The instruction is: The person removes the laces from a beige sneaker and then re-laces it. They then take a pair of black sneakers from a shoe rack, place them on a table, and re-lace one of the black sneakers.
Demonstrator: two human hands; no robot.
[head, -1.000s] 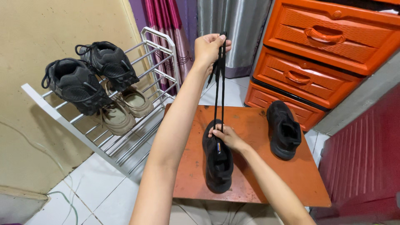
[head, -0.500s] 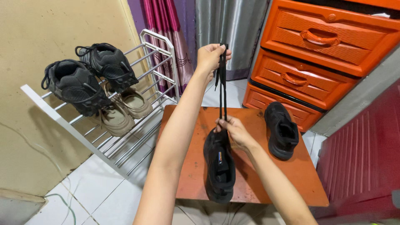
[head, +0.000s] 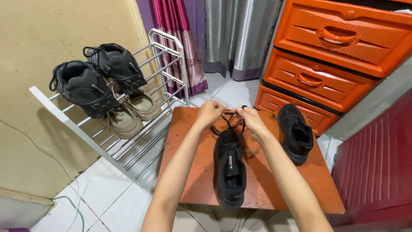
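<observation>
**Mia:** What are the two hands doing?

**Ben:** The left hand (head: 209, 112) is pinched shut on one end of a black shoelace (head: 230, 117). The right hand (head: 252, 120) is pinched shut on the other end. Both hands are close together, just above the front of a black shoe (head: 230, 169).

**Mia:** Where is that shoe?

**Ben:** It lies flat in the middle of the small orange table (head: 193, 172), with its toe pointing away from the person.

**Mia:** Is the lace tied?

**Ben:** I think not yet. The lace is in the shoe and the ends cross between the hands, but I see no bow. The knot part is small and dark, so I can't be sure. The other black shoe (head: 296, 134) sits on the right side of the table, and I can't see a lace on it.

**Mia:** How many shoes are there?

**Ben:** Two black shoes on the table. On the white shoe rack (head: 141, 141) there are two more black shoes (head: 83, 88) on top and two tan shoes (head: 133, 111) under them. That makes six.

**Mia:** Anything else?

**Ben:** One orange drawer chest (head: 326, 64) with three drawers showing, and curtains (head: 206, 34) behind.
</observation>
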